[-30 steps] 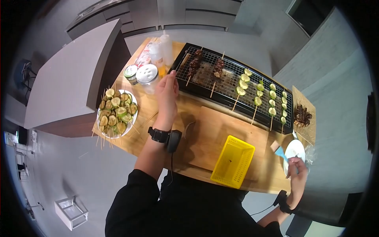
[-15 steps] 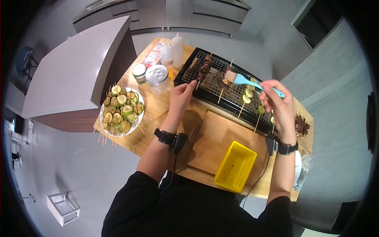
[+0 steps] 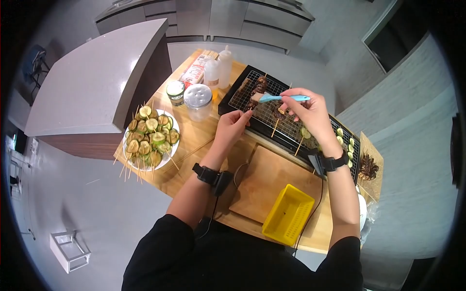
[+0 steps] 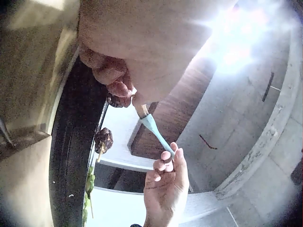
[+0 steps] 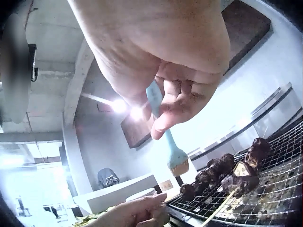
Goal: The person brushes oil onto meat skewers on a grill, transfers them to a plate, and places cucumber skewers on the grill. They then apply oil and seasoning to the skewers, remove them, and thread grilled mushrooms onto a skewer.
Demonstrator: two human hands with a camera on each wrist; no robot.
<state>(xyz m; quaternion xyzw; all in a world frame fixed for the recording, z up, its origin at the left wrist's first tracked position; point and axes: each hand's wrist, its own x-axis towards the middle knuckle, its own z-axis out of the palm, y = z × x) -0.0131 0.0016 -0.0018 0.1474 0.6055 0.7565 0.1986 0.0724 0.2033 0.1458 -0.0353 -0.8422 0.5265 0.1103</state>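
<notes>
My right hand (image 3: 310, 114) grips the handle of a light-blue basting brush (image 3: 274, 97). The brush's bristles lie against the dark meat skewer (image 3: 260, 86) at the left end of the grill. With thumb and finger, my left hand (image 3: 232, 127) pinches that skewer's stick at its near end. The right wrist view shows the brush (image 5: 174, 153) hanging head-down from the fingers, close over the meat (image 5: 203, 178). A second meat skewer (image 3: 279, 114) lies to the right, partly behind the right hand. Further along are zucchini skewers (image 3: 305, 133), some hidden by the right forearm.
The black grill (image 3: 264, 133) runs along the table's far side. Left of it stand a shaker jar (image 3: 198, 103), a small jar (image 3: 175, 92) and squeeze bottles (image 3: 224, 68). A plate of zucchini skewers (image 3: 175, 145) is at far left; a yellow basket (image 3: 288, 213) overlaps the cutting board (image 3: 257, 179).
My right hand has carried the brush from the white plate at right, over the second meat skewer, to the leftmost one. The left hand has come to that skewer's stick end.
</notes>
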